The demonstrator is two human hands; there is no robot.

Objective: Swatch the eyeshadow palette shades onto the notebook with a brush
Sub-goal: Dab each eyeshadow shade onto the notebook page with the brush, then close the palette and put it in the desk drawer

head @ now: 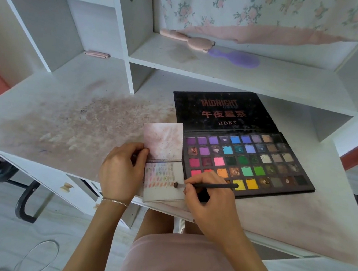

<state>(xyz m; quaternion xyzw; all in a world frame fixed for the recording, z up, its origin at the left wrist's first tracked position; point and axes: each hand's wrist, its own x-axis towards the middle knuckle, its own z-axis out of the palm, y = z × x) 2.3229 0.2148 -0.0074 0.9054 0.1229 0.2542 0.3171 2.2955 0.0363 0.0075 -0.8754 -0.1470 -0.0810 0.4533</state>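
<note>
A small open notebook (163, 191) lies at the desk's front edge, its lower page covered in rows of coloured swatches and its upper page stained pink. My left hand (121, 171) rests on the notebook's left side, fingers curled at the spine. My right hand (209, 198) pinches a thin black brush (212, 185), whose tip touches the lower page at the right end of the swatch rows. To the right lies the open black eyeshadow palette (248, 162) with several rows of coloured pans and its lid laid flat behind.
The white desk (64, 127) is smeared with pink powder on its left half. A shelf above holds a pink brush (190, 40) and a purple hairbrush (237, 58). A floral cloth (263, 14) hangs at the back. A chair frame (25, 201) stands below left.
</note>
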